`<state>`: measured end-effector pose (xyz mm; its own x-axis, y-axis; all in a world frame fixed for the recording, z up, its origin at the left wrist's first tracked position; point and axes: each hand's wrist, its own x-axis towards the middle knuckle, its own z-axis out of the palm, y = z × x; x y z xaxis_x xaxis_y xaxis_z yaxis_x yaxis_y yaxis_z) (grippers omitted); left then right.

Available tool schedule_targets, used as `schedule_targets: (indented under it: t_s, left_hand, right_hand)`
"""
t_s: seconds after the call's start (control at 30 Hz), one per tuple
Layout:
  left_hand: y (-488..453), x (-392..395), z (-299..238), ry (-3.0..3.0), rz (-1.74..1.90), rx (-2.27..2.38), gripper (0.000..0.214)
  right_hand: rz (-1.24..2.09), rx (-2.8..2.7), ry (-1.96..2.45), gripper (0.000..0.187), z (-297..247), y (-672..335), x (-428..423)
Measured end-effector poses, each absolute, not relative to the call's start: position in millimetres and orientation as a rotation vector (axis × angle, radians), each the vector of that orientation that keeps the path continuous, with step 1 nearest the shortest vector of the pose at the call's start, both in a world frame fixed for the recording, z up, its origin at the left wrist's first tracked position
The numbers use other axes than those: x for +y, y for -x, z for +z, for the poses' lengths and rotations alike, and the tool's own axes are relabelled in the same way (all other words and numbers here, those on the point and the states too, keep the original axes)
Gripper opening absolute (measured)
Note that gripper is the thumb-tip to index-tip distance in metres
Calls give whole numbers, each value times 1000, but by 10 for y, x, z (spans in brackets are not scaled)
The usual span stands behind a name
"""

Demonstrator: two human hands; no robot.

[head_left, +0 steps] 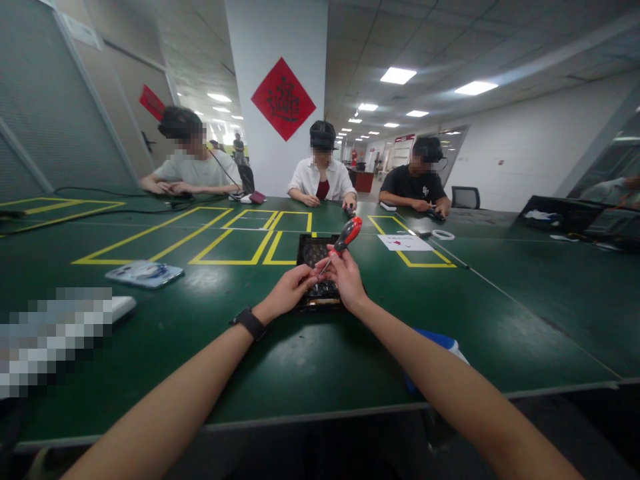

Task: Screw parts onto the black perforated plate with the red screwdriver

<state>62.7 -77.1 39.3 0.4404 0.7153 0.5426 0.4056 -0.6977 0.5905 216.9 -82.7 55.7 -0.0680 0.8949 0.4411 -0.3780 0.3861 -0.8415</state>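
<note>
A screwdriver [347,235] with a red and black handle leans up to the right, its shaft pointing down to the left. My right hand [345,277] is closed around the lower handle and upper shaft. Close to the screwdriver's tip, my left hand [296,285] is closed in a pinch; whatever its fingertips hold is too small to make out. Both hands are over a black open case [311,250] on the green table. My hands cover much of its inside, and a dark, textured inner surface shows behind them.
A phone [145,273] lies to the left on the table [240,393]. Beside my right forearm is a blue and white object [440,343]. A paper sheet [404,243] and a white ring [443,235] lie further right. Several people sit across the table.
</note>
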Motion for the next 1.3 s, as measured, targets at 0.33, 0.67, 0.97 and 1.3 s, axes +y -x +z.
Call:
schedule_targets:
  t_s: [0.33,0.67,0.97,1.3]
  left_hand:
    - [-476,-506,200,-2270,1310,1386,27]
    - [-464,-487,172,-2216,1355,1360,23]
    - [-538,-594,273,-2127,1287,1270,21]
    - [-536,-583,262,-2078,1255,1218,36]
  right_hand:
    - [633,-1146,840,33,535,-2384,-651]
    - [812,-1171,838,34,448,-2355,-581]
    - [720,-1127,839,31,444,-2363,-599]
    - [792,-1039,700,34,530,-2314,-687]
